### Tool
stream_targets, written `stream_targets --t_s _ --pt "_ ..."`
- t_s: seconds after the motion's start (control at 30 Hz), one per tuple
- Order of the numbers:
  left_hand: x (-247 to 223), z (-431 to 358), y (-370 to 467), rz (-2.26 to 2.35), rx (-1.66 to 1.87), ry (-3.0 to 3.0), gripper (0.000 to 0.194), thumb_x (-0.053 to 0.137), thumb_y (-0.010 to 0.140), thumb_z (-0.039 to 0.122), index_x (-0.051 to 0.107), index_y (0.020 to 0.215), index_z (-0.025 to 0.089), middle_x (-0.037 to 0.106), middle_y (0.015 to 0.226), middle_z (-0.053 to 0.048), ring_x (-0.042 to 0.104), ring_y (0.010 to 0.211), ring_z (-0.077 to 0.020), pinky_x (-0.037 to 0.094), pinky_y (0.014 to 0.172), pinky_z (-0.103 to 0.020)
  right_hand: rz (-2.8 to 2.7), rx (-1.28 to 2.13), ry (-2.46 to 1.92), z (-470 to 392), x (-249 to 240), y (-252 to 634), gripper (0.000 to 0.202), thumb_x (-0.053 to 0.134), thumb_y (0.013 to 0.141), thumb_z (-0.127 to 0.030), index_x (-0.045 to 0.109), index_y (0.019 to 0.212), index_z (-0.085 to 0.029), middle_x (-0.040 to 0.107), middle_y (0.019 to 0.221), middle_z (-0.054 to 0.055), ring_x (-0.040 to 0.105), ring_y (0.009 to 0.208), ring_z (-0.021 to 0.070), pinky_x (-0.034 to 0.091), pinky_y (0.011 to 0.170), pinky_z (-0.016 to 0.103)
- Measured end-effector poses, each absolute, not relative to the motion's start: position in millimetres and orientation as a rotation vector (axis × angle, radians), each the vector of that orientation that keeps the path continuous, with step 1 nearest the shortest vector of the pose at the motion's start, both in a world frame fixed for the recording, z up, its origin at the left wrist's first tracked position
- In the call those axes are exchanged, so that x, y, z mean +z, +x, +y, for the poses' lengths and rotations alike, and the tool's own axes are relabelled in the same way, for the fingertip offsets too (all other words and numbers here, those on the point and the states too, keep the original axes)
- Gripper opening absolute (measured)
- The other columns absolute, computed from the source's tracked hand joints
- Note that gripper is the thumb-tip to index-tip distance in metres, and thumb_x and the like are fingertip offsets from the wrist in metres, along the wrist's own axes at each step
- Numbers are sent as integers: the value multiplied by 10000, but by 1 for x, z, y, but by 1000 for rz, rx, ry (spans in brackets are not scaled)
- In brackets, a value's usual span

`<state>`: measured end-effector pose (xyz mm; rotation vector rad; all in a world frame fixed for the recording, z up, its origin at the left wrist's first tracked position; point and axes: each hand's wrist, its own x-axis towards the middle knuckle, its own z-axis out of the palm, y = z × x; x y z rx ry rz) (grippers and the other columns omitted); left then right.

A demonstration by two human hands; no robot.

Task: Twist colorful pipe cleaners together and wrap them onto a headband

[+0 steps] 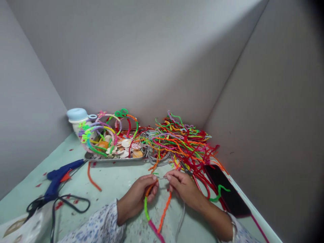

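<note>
Low in the middle of the head view, my left hand (140, 195) is closed around the orange end of a band wrapped in pipe cleaners. The band (146, 208) turns bright green and then magenta as it curves down to the bottom edge. Facing it, my right hand (183, 187) pinches a thin grey wire (163, 178) that spans the small gap between my fingertips. An orange pipe cleaner (165, 212) hangs below my right fingers and meets the magenta part. A grey strand (180, 221) trails beneath my right wrist. What my right palm covers is hidden.
Behind my hands lies a heap of pipe cleaners (182, 141) beside coiled wire (158, 157). A metal tray (115, 159) holds discs and finished-looking hoops. A blue glue gun (54, 180), a lidded bottle (77, 116) and a black phone (227, 192) stand or lie around.
</note>
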<state>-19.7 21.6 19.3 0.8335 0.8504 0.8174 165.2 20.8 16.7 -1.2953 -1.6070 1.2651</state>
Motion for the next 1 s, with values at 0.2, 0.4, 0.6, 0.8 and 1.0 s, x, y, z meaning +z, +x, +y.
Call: stream_targets --t_s 0.2,0.4,0.6,0.8,1.0 --pt "19 22 -20 849 783 835 271 591 802 356 559 650 134 491 540 25 370 393 -51 247 389 -181 -1864 506 -1207 55 56 169 217 482 944 -292 683 943 -208 652 882 41 593 824 174 444 753 286" --pt "11 20 -17 870 793 911 327 604 803 440 548 680 143 484 536 37 358 388 -51 250 395 -188 -2102 -81 -1271 126 77 156 213 521 921 -213 662 1080 -197 616 1016 81 568 934 194 438 835 301" --pt "-1 12 -14 933 792 1118 387 640 782 503 515 664 157 494 528 48 366 385 -53 259 412 -198 -2141 -202 -1282 158 70 154 145 562 879 -186 705 900 -192 603 895 86 550 845 213 425 730 305" --pt "-1 12 -13 918 788 1242 323 586 808 473 521 779 158 477 557 61 412 421 -71 312 451 -203 -1939 -245 -1229 156 96 178 139 524 916 -232 660 934 -211 631 944 63 584 853 190 450 760 288" --pt "0 10 -13 950 763 1324 242 580 813 373 591 871 138 528 677 21 488 544 -106 374 537 -227 -1449 -102 -1083 136 148 217 123 521 912 -307 585 972 -221 620 825 3 590 709 147 478 673 277"
